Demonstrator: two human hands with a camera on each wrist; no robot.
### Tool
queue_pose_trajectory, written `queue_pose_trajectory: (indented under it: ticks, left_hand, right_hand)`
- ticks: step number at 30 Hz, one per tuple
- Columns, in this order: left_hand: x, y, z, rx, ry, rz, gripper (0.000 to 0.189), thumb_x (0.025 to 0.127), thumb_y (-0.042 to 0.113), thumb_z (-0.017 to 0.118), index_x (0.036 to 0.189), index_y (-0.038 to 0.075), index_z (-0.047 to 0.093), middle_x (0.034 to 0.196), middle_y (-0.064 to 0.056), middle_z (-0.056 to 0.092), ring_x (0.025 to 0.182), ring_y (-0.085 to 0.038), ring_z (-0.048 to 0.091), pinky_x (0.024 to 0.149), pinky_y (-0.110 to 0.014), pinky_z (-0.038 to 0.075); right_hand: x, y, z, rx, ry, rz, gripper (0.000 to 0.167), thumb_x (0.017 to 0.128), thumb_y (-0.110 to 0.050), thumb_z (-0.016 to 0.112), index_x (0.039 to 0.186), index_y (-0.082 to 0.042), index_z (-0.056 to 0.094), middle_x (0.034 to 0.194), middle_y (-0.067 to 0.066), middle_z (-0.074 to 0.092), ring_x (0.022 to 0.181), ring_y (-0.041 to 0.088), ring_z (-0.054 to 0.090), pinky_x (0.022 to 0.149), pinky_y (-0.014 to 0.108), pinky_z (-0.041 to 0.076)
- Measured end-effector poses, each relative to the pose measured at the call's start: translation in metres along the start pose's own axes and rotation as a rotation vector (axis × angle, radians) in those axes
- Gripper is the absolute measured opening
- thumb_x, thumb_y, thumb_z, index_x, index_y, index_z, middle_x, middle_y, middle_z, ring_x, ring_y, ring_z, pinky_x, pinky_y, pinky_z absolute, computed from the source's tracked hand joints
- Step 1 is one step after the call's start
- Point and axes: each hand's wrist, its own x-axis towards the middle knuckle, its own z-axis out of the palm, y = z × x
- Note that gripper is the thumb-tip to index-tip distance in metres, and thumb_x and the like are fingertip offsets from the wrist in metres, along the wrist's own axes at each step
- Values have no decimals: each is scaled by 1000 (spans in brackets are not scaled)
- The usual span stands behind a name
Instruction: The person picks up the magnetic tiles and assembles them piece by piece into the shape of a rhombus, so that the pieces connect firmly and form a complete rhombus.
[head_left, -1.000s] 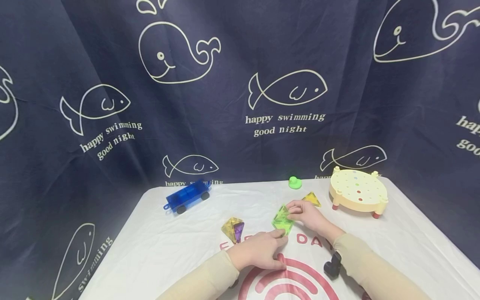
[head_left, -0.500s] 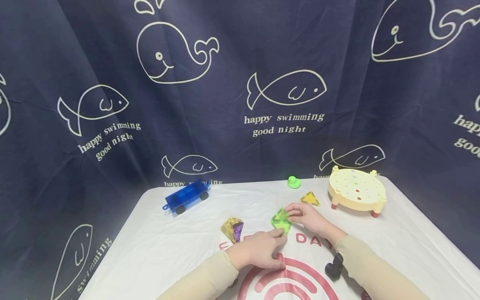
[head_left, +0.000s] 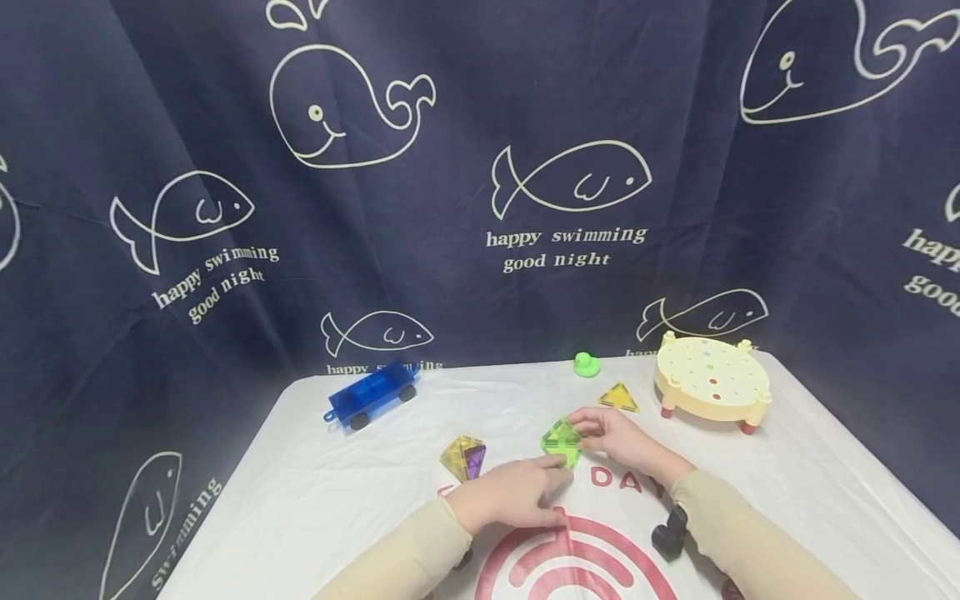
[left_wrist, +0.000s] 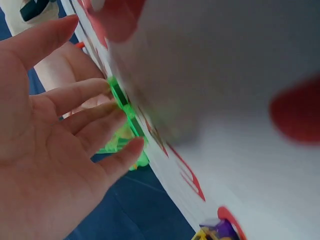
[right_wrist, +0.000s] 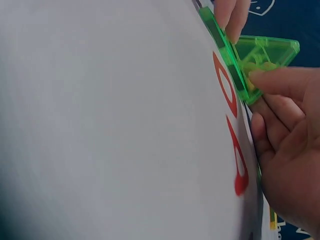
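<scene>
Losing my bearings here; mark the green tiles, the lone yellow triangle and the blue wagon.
Green tiles (head_left: 559, 442), head view: near the middle.
Lone yellow triangle (head_left: 619, 398), head view: middle of its face.
Blue wagon (head_left: 373, 395), head view: middle of its body.

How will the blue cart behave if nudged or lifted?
A lengthwise nudge will probably make it roll: black wheels show on its near side. The blue cart seems unlikely to tip, being long and low. Likely stiff and fairly light, since its body looks like see-through plastic.
</scene>
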Motion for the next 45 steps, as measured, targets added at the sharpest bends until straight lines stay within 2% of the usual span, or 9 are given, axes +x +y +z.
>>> queue_pose_trajectory:
  ticks: [5, 9, 12, 15, 18, 21, 28, 36, 45]
  left_hand:
    - [3, -6, -6, -56, -1, -31, 67, 93, 45, 71, 146, 6, 56, 155, -16, 46, 131, -21, 56, 109, -26, 42]
    - [4, -10, -4, -56, -26, -14, 68, 93, 44, 70, 147, 5, 54, 156, -17, 43, 130, -21, 57, 111, -25, 39]
    - [4, -12, 0, -49, -35, -4, 69, 93, 43, 69, 148, 5, 53, 158, -14, 41, 138, -21, 49, 114, -25, 35]
    - [3, -14, 3, -40, -33, -2, 69, 93, 44, 69, 149, 6, 52, 159, -11, 41, 144, -20, 41, 115, -25, 33]
    - [1, -15, 4, -30, -29, -7, 69, 93, 44, 69, 150, 7, 52, 160, -9, 40, 145, -19, 39, 116, -25, 32]
    - [-1, -14, 5, -18, -27, -10, 69, 93, 43, 69, 150, 8, 52, 159, -9, 40, 144, -19, 40, 115, -25, 33]
    - [-2, -9, 3, 30, -17, -20, 69, 93, 43, 70, 150, 9, 51, 159, -8, 42, 140, -18, 46, 112, -24, 37]
    - [-3, -5, 3, 76, -12, -18, 66, 95, 42, 68, 151, 10, 51, 158, -8, 42, 135, -19, 52, 109, -24, 41]
    - [-4, -2, 3, 147, 3, -25, 67, 97, 47, 64, 151, 10, 50, 158, -8, 43, 134, -20, 53, 109, -25, 42]
  right_hand:
    - [-5, -2, -8, 54, -52, 18, 50, 87, 12, 51, 135, 3, 58, 134, 21, 64, 129, 40, 56, 110, 52, 42]
    - [-9, -4, -12, 15, 19, -1, 42, 91, 11, 49, 131, 3, 61, 128, 19, 67, 121, 37, 62, 107, 50, 46]
    - [-11, -7, -14, -173, 151, -23, 32, 95, 4, 55, 125, 3, 66, 123, 18, 69, 116, 38, 65, 103, 53, 48]
    - [-14, -12, -17, -434, 241, 0, 30, 99, -7, 59, 126, 4, 66, 127, 22, 67, 120, 43, 61, 104, 58, 46]
    - [-16, -14, -21, -625, 216, 37, 41, 102, -17, 60, 134, 8, 60, 139, 29, 57, 131, 48, 50, 109, 61, 39]
    - [-18, -12, -25, -727, 150, 41, 52, 102, -22, 59, 140, 12, 52, 147, 34, 45, 138, 51, 40, 113, 62, 32]
    - [-21, -7, -27, -794, 109, 61, 62, 101, -31, 60, 143, 12, 48, 150, 34, 42, 140, 51, 38, 113, 62, 33]
    - [-21, -5, -25, -807, 74, 152, 66, 101, -37, 60, 147, 9, 46, 153, 32, 39, 140, 49, 38, 112, 62, 34]
    - [-33, -15, -17, -797, 54, 135, 67, 99, -35, 64, 146, 9, 47, 153, 32, 40, 139, 49, 41, 110, 61, 37]
